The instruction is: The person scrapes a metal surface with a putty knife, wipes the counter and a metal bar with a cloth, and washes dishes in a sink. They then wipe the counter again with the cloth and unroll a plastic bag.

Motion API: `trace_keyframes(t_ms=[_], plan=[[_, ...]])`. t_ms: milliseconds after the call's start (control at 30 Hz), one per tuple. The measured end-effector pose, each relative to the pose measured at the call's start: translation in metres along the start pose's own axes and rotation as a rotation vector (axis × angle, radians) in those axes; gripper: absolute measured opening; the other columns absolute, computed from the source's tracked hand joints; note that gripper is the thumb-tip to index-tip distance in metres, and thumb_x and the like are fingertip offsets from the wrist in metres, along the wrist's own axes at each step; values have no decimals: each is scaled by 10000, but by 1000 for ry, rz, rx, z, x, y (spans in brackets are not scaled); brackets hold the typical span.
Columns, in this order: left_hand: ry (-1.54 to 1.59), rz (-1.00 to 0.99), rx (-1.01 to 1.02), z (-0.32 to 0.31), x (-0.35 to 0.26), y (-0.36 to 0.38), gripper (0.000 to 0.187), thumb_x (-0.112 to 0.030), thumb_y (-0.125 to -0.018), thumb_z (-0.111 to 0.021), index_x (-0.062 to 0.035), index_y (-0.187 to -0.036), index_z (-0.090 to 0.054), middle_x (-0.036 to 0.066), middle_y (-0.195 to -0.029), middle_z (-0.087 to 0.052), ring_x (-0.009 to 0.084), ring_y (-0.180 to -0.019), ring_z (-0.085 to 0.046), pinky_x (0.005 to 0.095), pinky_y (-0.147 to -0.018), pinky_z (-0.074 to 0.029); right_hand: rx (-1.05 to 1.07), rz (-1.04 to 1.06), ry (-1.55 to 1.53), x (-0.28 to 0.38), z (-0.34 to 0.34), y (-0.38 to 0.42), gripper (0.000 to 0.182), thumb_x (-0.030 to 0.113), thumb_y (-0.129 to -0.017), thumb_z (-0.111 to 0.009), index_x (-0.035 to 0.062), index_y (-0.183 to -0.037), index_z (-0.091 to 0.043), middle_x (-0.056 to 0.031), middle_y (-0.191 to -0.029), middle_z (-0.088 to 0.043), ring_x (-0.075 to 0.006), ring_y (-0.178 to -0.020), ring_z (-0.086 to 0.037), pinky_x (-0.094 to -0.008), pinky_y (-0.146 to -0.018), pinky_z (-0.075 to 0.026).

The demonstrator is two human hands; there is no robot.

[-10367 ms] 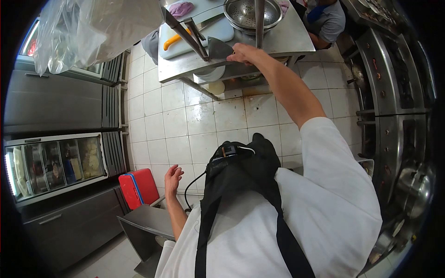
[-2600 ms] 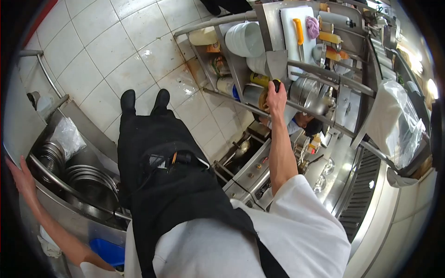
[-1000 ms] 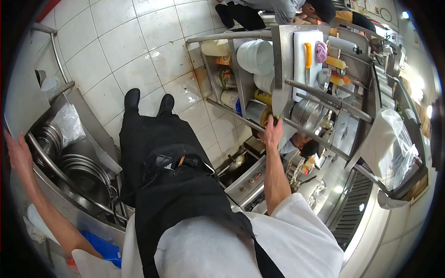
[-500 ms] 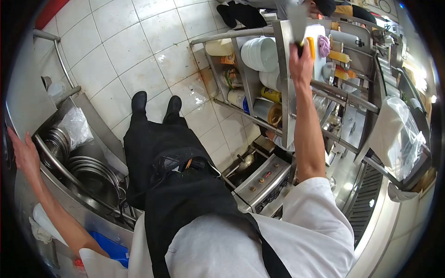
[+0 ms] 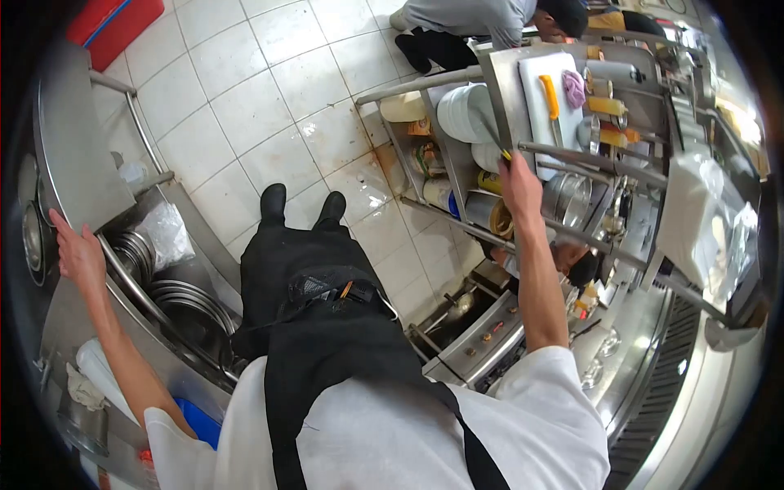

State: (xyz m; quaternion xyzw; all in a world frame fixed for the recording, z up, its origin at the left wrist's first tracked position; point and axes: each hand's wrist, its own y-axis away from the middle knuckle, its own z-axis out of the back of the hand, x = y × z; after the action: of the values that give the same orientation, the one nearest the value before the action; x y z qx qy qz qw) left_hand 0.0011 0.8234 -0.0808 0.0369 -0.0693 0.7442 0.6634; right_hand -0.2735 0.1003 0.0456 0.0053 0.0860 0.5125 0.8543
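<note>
My right hand (image 5: 521, 189) is closed on the dark handle of a knife (image 5: 494, 135), whose blade points away past the edge of the steel shelf unit. Beyond it a white cutting board (image 5: 535, 106) bears a second knife with an orange handle (image 5: 550, 96) and a purple cloth (image 5: 573, 89). At the far left, my left hand (image 5: 80, 253) is spread with nothing in it, near the rim of a steel counter and a curved rail (image 5: 135, 286).
Steel pans (image 5: 192, 314) and a plastic bag (image 5: 167, 235) lie on the left shelf. A stove (image 5: 482, 331) stands at centre right. A person (image 5: 469, 20) bends beyond the shelf unit; another person's head shows under its rails. A red box (image 5: 118, 28) stands top left.
My right hand has moved nearer with the knife, off the cutting board to the shelf edge, and the blade has tilted. The view has shifted, showing more of the red box and the people.
</note>
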Motion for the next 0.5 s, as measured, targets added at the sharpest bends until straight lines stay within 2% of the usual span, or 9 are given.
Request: trace_keyframes(t_ms=[67, 233, 300, 333, 367, 400, 433, 467, 500], plan=[[-10, 8, 16, -6, 5, -3, 752, -277, -931, -578, -167, -1537, -146, 187, -1249, -575, 414, -1085, -576, 573, -875, -426, -7, 99, 76, 16, 0, -35, 286, 296, -956, -534, 22, -1031, -502, -219, -953, -650, -457, -821, -622, -541, -695, -489], [51, 20, -12, 2, -4, 0, 750, -256, -922, -582, -177, -1534, -157, 194, -1256, -573, 399, -1117, -564, 574, -917, -396, 31, -106, 1, -24, -12, -48, 319, 326, -957, -508, 25, -1059, -535, -270, -913, -651, -461, -814, -635, -550, -708, -500], [68, 4, -15, 1, -4, -3, 734, -261, -923, -575, -183, -1530, -170, 190, -1245, -579, 394, -1115, -567, 569, -920, -398, 153, -269, 20, -62, -26, 16, 332, 343, -949, -512, 29, -1048, -549, -304, -928, -642, -462, -847, -634, -543, -726, -503], [80, 9, -13, -2, -3, -1, 726, -264, -924, -571, -187, -1528, -177, 188, -1240, -583, 391, -1114, -568, 567, -922, -399, 56, -280, 12, -67, -25, 66, 343, 360, -942, -517, 37, -1053, -552, -321, -956, -636, -457, -884, -634, -530, -748, -509], [79, 26, -20, -3, -4, 1, 719, -268, -924, -569, -188, -1526, -183, 186, -1233, -587, 388, -1111, -571, 565, -924, -398, 134, -455, -76, -91, -45, 117, 357, 371, -944, -504, 43, -1074, -555, -298, -953, -646, -458, -913, -630, -534, -791, -501], [75, 39, -24, 0, -8, 0, 713, -272, -925, -566, -190, -1524, -189, 185, -1226, -590, 385, -1108, -573, 563, -927, -398, 190, -307, 135, -138, -85, 189, 371, 329, -963, -489, 15, -1149, -557, -321, -996, -620, -479, -881, -614, -553, -685, -501], [69, 54, -28, -1, -10, 0, 706, -276, -926, -563, -192, -1522, -195, 183, -1219, -594, 381, -1106, -575, 562, -929, -398, 273, -523, 33, -160, -101, 250, 403, 325, -943, -506, -3, -1173, -545, -326, -1012, -621, -487, -910, -613, -567, -730, -497], [57, 74, -25, -4, -9, -1, 706, -277, -926, -561, -195, -1523, -194, 181, -1224, -591, 379, -1109, -574, 563, -930, -397, 211, -579, -18, -172, -112, 304, 442, 344, -930, -518, -2, -1203, -536, -328, -1072, -615, -490, -958, -609, -560, -798, -496], [45, 87, -25, -6, -10, -4, 705, -278, -927, -559, -198, -1523, -192, 179, -1230, -588, 377, -1113, -573, 565, -932, -396, 320, -853, 27, -147, -91, 330, 467, 362, -935, -515, -2, -1227, -524, -321, -1101, -615, -496, -1002, -598, -551, -857, -486]])
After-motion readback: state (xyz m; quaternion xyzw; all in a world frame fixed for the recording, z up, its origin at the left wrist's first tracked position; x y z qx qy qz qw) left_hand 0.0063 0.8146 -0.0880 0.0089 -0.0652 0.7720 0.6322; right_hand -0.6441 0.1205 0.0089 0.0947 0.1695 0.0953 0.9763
